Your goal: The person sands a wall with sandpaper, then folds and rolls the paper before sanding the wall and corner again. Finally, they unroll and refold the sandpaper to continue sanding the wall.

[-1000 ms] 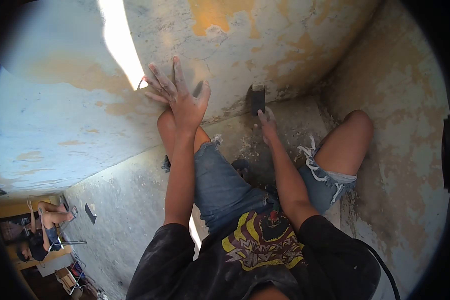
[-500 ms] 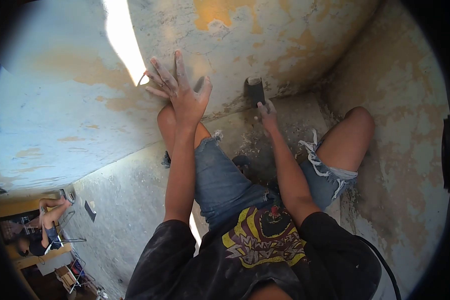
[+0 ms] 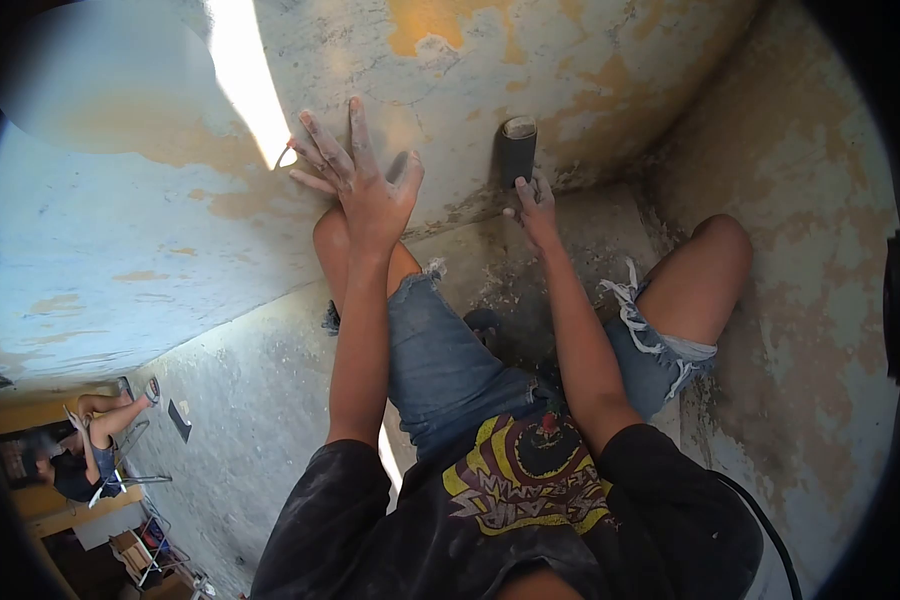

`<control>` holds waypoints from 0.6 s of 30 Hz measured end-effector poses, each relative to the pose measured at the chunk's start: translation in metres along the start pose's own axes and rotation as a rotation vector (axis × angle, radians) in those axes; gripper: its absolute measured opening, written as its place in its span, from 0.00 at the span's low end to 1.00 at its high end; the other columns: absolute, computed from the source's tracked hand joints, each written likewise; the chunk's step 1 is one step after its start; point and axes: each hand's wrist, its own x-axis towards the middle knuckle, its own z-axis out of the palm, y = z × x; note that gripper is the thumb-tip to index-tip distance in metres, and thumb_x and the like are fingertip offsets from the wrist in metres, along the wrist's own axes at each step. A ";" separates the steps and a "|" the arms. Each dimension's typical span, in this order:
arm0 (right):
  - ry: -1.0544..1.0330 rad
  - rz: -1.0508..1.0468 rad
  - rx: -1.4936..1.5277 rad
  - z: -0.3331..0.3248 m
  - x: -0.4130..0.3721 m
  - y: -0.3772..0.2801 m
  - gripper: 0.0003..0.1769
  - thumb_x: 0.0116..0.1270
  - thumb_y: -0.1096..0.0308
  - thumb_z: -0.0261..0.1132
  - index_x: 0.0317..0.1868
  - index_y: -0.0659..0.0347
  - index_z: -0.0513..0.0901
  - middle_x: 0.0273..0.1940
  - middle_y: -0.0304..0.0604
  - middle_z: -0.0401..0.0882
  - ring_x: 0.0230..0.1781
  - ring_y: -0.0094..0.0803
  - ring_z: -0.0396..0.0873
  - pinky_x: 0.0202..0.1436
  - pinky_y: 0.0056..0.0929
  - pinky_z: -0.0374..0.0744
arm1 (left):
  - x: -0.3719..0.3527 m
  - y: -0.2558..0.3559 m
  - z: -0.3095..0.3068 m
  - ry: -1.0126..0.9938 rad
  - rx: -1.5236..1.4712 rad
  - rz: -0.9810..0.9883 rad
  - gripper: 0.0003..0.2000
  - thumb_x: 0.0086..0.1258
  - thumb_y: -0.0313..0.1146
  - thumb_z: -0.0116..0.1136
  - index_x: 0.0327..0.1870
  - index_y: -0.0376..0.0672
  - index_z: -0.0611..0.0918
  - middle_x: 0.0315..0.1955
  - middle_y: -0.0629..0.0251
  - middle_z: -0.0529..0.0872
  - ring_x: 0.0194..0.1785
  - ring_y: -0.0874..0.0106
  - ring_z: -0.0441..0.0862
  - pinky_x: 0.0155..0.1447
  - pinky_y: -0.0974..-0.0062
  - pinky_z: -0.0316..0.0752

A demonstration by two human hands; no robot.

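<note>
My left hand [image 3: 370,195] is spread against the peeling wall [image 3: 450,110], its fingers apart and dusted with pale powder. Nothing is in it. In my right hand [image 3: 536,212] is the lower end of a dark sanding block [image 3: 518,156], which looks like dark sandpaper wrapped round a pale core. The block lies against the wall, low down and right of my left hand, with its pale end pointing up. My fingers pinch its near end, though part of the grip is hidden.
A second wall [image 3: 800,330] meets this one in a corner on the right. My bent knees flank the stained floor [image 3: 220,430]. A dark flat piece [image 3: 179,421] lies there. Far left, another person [image 3: 95,445] sits on a chair beside a rack [image 3: 145,550].
My right hand has slid the sanding block a little up the wall. My left hand has barely moved. The seated person in the background has shifted arms and legs.
</note>
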 end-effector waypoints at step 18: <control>0.053 0.027 0.092 -0.020 0.000 0.003 0.32 0.72 0.53 0.69 0.70 0.52 0.69 0.53 0.34 0.76 0.51 0.23 0.74 0.38 0.29 0.82 | 0.001 0.004 -0.002 -0.006 0.006 -0.005 0.48 0.59 0.45 0.69 0.82 0.59 0.57 0.82 0.47 0.32 0.81 0.37 0.20 0.71 0.23 0.18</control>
